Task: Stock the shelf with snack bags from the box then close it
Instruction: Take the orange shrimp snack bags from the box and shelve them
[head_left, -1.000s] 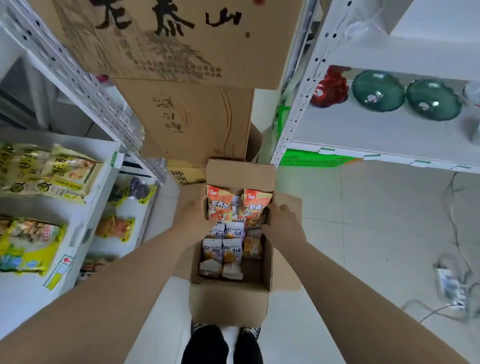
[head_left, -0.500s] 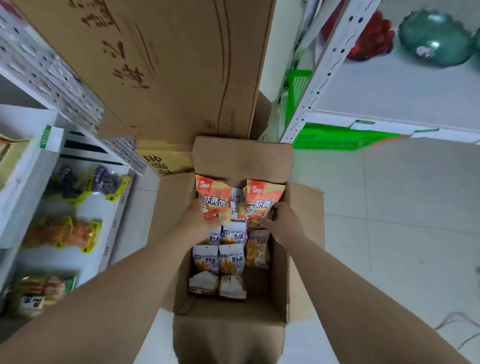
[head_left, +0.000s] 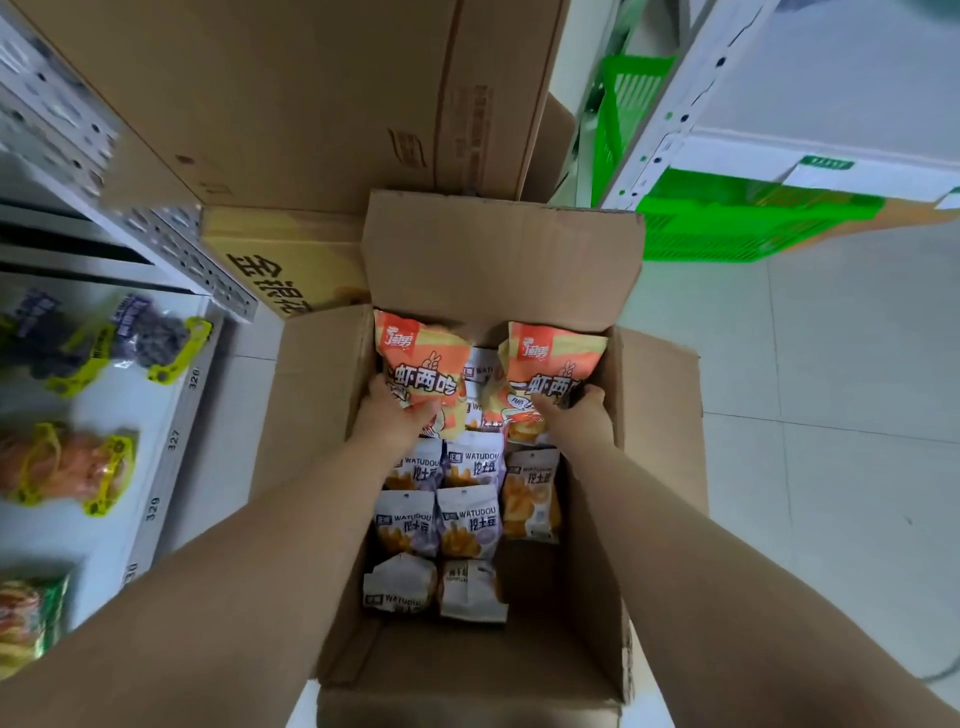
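Two orange crinkly snack bags are gripped at once inside the open brown cardboard box (head_left: 654, 447), at its far end. The left bag (head_left: 418, 358) is clasped at its lower edge by the left hand (head_left: 395, 421), the right bag (head_left: 550, 366) by the right hand (head_left: 574, 415), fingers closed round the foil. They are held upright, presumably so both can be lifted clear together. Small white-and-purple potato-stick packets (head_left: 470, 519) are seen lying flat in rows nearer, filling the box floor. The white shelf (head_left: 171, 431) at left, partly stocked, is probably intended as the destination. All flaps stand open; closing is judged a later step.
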